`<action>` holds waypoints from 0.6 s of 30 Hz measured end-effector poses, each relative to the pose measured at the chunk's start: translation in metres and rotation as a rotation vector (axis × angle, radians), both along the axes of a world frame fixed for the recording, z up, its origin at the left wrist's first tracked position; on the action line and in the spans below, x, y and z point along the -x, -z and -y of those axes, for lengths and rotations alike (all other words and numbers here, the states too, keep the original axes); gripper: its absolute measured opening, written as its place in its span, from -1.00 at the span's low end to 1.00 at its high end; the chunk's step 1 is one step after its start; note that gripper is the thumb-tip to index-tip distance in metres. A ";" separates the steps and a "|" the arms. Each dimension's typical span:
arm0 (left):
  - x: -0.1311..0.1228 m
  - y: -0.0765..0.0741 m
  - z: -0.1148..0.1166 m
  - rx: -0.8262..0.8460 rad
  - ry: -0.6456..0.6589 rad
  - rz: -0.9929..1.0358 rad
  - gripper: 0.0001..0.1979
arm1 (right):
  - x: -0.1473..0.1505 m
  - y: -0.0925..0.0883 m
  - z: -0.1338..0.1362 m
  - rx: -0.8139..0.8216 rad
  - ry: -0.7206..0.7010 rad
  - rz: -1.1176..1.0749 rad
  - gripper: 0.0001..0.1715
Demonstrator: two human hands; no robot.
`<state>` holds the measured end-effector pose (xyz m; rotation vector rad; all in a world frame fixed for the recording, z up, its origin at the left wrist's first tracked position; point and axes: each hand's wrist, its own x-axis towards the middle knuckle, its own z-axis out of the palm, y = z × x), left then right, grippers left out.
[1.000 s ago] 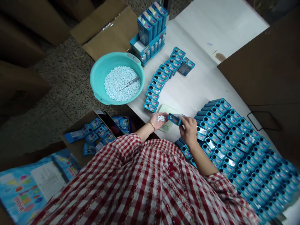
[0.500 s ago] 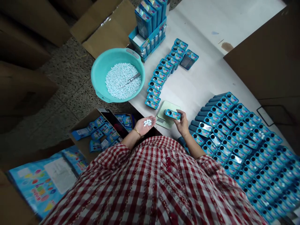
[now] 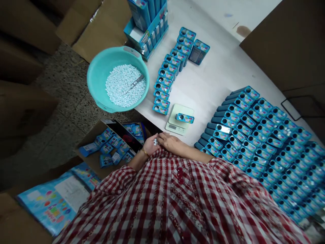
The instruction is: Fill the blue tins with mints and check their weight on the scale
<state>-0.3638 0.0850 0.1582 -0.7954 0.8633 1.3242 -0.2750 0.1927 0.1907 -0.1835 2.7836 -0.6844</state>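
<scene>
White candies lie in the cupped palm of my left hand, held low by the table's edge. My right hand reaches across to it, its fingers bent together at the left palm beside the candies; anything between those fingertips is hidden. Just beyond both hands is a pale kitchen scale, on which a blue candy tin stands by itself with its round opening upward. Neither hand touches that tin.
Left of the table is a turquoise basin of white candies with a scoop. A row of tins curves behind the scale. Many tins fill the right side. Below left sits a carton of blue packets.
My right hand has let go of the tin, leaving it on the scale, and moved left and toward my body to meet my left palm. The view has shifted slightly.
</scene>
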 end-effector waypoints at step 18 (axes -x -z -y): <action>-0.005 -0.003 -0.009 0.051 0.105 0.001 -0.73 | -0.020 -0.009 -0.018 0.269 0.181 -0.035 -0.79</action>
